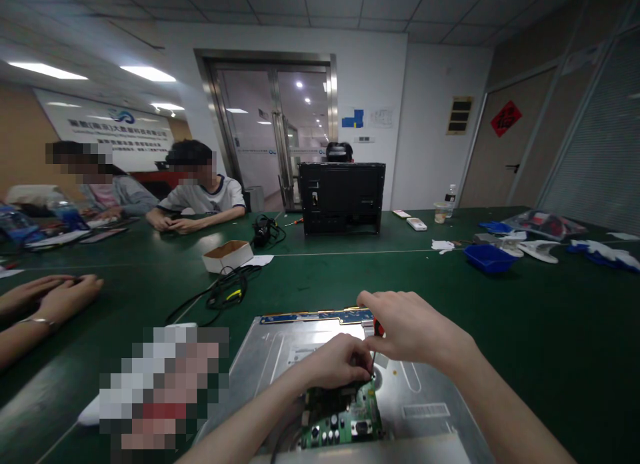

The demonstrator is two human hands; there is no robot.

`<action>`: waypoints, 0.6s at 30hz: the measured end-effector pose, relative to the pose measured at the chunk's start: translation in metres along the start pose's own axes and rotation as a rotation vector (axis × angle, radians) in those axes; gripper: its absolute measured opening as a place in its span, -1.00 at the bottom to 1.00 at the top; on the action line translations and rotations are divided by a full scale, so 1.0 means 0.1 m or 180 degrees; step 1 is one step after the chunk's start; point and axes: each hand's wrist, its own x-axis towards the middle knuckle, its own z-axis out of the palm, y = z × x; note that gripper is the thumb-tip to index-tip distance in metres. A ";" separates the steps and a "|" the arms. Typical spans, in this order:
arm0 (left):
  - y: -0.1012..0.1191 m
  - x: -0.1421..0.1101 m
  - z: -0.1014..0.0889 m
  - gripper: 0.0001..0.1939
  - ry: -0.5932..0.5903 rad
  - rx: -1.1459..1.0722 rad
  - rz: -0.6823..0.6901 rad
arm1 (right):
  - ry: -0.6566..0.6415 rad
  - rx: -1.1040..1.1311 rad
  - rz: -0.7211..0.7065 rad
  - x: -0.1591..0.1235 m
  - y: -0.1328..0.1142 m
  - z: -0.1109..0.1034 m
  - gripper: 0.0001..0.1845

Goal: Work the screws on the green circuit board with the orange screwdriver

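A screwdriver (379,328) with a red and black handle is in my right hand (407,324), fingers closed round the handle. Its thin shaft points down to the upper right corner of a green circuit board (345,421). My left hand (340,363) is closed beside the lower end of the shaft, fingertips pinched together; what they hold is hidden. The board lies on the bare metal back of a flat display panel (425,384). Along the panel's far edge runs a narrow blue circuit strip (310,316).
Left of the panel lie a black cable coil (227,291) and an open cardboard box (227,256). A black monitor housing (343,199) stands upright across the green table (525,317). At right is a blue tray (489,258). Another person's hands (70,297) rest at left; two people sit beyond.
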 end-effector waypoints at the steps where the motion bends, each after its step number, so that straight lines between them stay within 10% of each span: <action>1: 0.00 0.00 0.00 -0.86 0.0009 -0.0033 0.0019 | -0.0001 0.0067 -0.0103 -0.02 0.00 -0.01 -0.69; 18: 0.05 -0.02 0.00 -0.88 0.0078 0.0164 -0.0033 | 0.0025 -0.0061 0.0228 0.05 0.04 0.04 -0.75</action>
